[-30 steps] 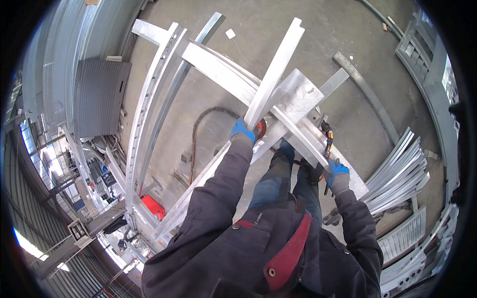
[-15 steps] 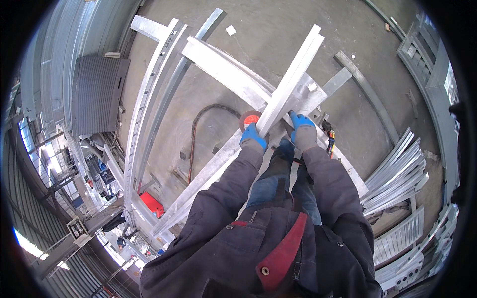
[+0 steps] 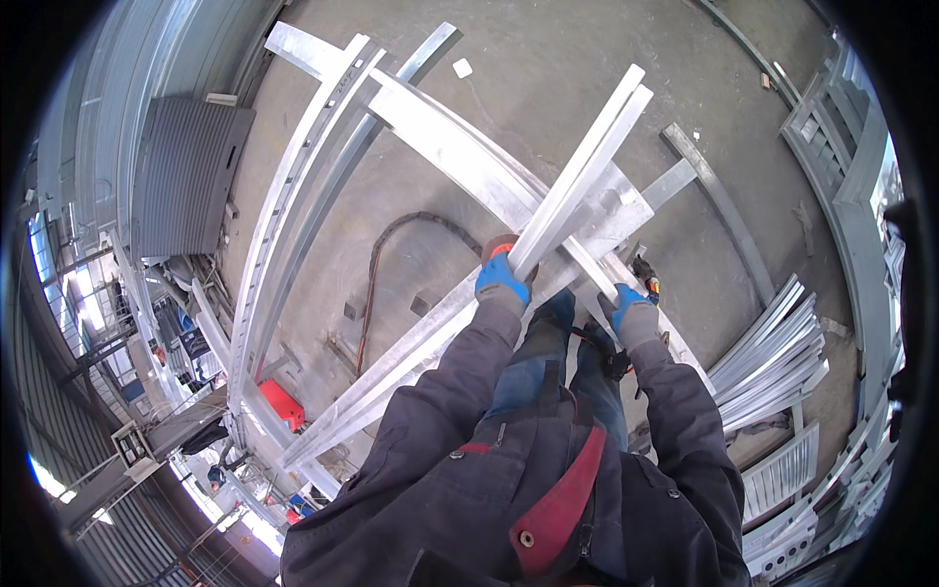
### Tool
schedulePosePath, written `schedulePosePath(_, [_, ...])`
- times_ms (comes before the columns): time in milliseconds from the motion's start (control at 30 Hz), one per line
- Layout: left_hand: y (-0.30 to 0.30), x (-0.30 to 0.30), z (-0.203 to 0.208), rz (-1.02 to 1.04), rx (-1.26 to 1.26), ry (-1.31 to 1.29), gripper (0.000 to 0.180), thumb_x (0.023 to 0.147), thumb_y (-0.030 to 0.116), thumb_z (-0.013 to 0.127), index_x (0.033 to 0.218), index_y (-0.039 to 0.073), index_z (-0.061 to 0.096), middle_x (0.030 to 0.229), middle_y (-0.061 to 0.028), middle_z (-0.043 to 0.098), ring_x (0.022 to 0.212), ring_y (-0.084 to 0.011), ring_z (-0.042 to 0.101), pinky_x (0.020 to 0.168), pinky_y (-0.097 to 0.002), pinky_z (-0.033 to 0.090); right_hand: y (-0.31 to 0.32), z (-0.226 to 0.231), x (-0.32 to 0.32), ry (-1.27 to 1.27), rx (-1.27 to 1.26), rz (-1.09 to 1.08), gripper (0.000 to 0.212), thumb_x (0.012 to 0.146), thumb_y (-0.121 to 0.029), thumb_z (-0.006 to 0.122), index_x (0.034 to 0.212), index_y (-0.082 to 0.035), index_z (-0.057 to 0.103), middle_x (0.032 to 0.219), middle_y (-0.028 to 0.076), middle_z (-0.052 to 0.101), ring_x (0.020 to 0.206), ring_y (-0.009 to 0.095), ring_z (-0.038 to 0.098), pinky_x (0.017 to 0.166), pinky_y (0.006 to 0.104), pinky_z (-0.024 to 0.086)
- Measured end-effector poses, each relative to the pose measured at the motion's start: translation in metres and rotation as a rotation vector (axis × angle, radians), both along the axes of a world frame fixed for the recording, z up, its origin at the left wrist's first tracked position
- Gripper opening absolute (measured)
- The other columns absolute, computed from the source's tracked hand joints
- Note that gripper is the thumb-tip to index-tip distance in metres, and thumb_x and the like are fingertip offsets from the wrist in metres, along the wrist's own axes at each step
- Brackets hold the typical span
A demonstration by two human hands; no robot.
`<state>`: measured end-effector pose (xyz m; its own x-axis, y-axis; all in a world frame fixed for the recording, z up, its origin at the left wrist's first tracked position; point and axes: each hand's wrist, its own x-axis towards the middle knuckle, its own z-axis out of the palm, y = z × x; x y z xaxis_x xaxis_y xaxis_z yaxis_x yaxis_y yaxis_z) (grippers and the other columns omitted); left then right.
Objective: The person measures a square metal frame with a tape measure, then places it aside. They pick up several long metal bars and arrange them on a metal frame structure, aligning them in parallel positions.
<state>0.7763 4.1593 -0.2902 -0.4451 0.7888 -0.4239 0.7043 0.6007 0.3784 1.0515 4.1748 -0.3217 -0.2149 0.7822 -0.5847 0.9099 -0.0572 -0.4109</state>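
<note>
Blue-and-grey work gloves cover both my hands. My left hand [image 3: 502,278] is closed around the near end of a long pale metal profile [image 3: 585,166], which points away to the upper right. Just behind that glove shows part of a red-orange abrasive disc [image 3: 499,245]; what it is fixed to is hidden. My right hand [image 3: 632,307] is closed on the near end of a narrow metal bar [image 3: 591,264], which slants up leftward under the profile. Below both pieces a wide metal beam [image 3: 455,161] crosses at an angle.
A long beam [image 3: 391,367] runs from the middle to the lower left. A dark hose [image 3: 375,274] curls on the floor near a red box [image 3: 282,404]. A colourful-handled tool [image 3: 649,279] lies beyond my right hand. Stacked metal strips [image 3: 773,352] lie at right.
My right hand has moved right and nearer, and a narrow bar now shows in it. My left hand stays on the profile's end. The view has shifted slightly.
</note>
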Motion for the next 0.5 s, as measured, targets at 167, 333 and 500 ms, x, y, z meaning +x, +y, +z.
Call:
schedulePosePath(167, [0.014,-0.02,0.005,0.024,-0.016,0.091,0.055,0.082,0.03,0.083,0.127,0.007,0.064,0.123,-0.0235,0.07,0.116,-0.043,0.067,0.1,-0.0492,0.054,0.015,-0.011,-0.024,0.108,0.07,0.002,0.044,0.096,-0.045,0.069,0.125,-0.012,0.068,0.104,0.021,0.075,0.095,0.042,0.073,0.08,0.0519,0.056])
schedulePosePath(333, [0.019,-0.026,-0.004,0.028,-0.05,0.086,0.056,0.08,0.028,0.083,0.128,0.007,0.063,0.123,-0.0234,0.069,0.115,-0.0429,0.067,0.1,-0.0492,0.054,0.034,-0.005,-0.044,0.068,0.043,0.037,0.055,0.097,-0.059,0.064,0.125,-0.013,0.068,0.1,0.021,0.075,0.093,0.043,0.072,0.08,0.0532,0.056])
schedulePosePath(500, [0.017,-0.028,-0.013,0.028,-0.012,0.139,0.058,0.079,0.029,0.083,0.128,0.007,0.063,0.123,-0.0227,0.069,0.114,-0.0429,0.067,0.099,-0.0491,0.054,0.042,0.003,-0.053,-0.006,0.044,0.055,0.055,0.095,-0.059,0.066,0.121,-0.011,0.069,0.097,0.02,0.076,0.092,0.04,0.073,0.078,0.0518,0.056])
